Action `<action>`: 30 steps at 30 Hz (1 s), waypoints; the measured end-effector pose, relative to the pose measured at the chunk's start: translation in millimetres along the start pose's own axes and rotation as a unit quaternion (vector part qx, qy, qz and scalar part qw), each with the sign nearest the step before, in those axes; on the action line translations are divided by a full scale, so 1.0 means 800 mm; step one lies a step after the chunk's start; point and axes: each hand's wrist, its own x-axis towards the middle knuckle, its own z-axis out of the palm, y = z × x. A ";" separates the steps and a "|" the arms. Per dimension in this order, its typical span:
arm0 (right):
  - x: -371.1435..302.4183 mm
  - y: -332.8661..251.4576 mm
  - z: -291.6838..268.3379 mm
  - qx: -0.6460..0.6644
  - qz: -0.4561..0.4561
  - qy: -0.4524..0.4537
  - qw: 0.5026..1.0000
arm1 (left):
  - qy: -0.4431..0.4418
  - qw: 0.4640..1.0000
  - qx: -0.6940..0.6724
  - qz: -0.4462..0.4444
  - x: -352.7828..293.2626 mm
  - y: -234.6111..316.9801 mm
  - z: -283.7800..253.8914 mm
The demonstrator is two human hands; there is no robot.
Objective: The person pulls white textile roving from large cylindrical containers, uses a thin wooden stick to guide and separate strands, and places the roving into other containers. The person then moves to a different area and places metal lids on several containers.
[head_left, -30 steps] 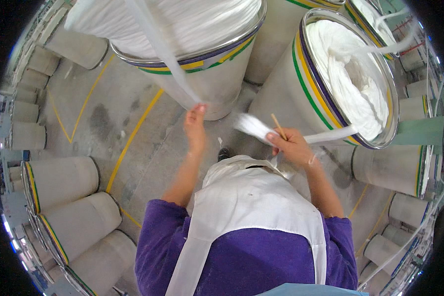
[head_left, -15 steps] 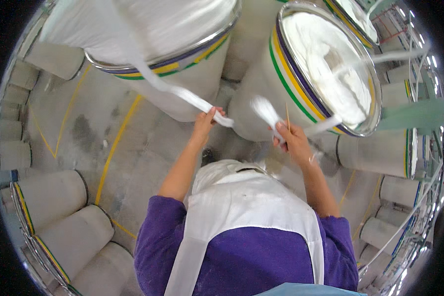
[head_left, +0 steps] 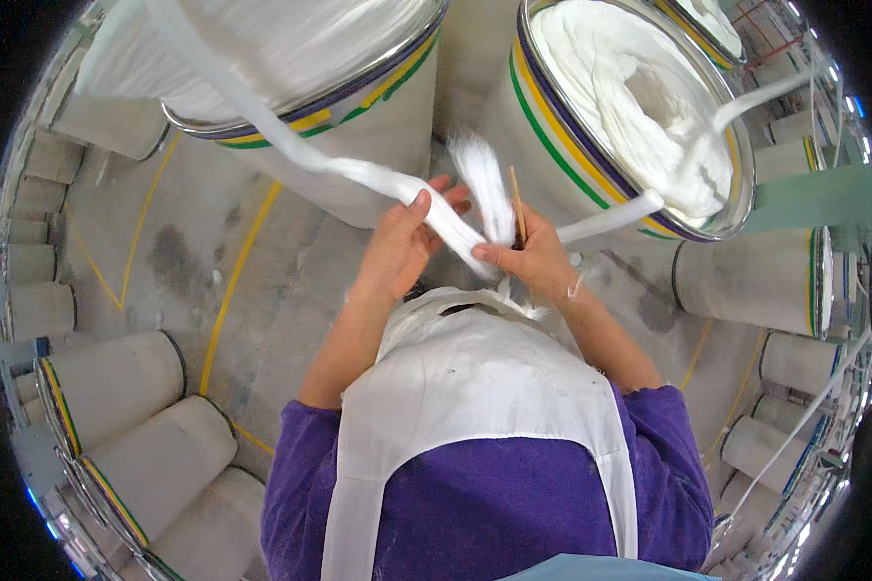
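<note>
A thick white fibre sliver (head_left: 358, 174) runs down from the left can to my hands. My left hand (head_left: 397, 240) has it loosely between thumb and fingers, the fingers partly behind it. My right hand (head_left: 536, 259) pinches that sliver's end under its thumb. It also holds a second sliver end (head_left: 482, 189), whose frayed tip points up, and a thin wooden stick (head_left: 517, 198) standing upright by the fingers. Another length of sliver (head_left: 615, 215) stretches from my right hand to the rim of the right can. Both hands are close together in front of my apron.
A large can (head_left: 358, 145) full of white sliver stands ahead on the left, and another coiled-full can (head_left: 552, 165) ahead on the right. Several cans (head_left: 116, 373) line both sides. Yellow lines (head_left: 233, 281) mark the grey floor. A green bar (head_left: 814, 200) juts in from the right.
My hands have come together. The left hand brought its sliver end rightward to the right hand, whose thumb now presses on it. The frayed end has shifted left with the right hand.
</note>
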 end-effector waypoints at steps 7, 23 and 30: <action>0.003 -0.019 -0.002 -0.032 0.049 0.011 0.998 | 0.006 0.998 0.052 0.018 -0.007 -0.035 -0.005; -0.007 -0.020 -0.019 -0.138 0.009 0.002 0.990 | 0.055 0.993 0.064 0.082 0.008 -0.021 -0.009; -0.005 0.000 -0.011 -0.190 0.013 -0.004 0.982 | -0.022 0.991 0.034 0.129 0.006 -0.014 0.026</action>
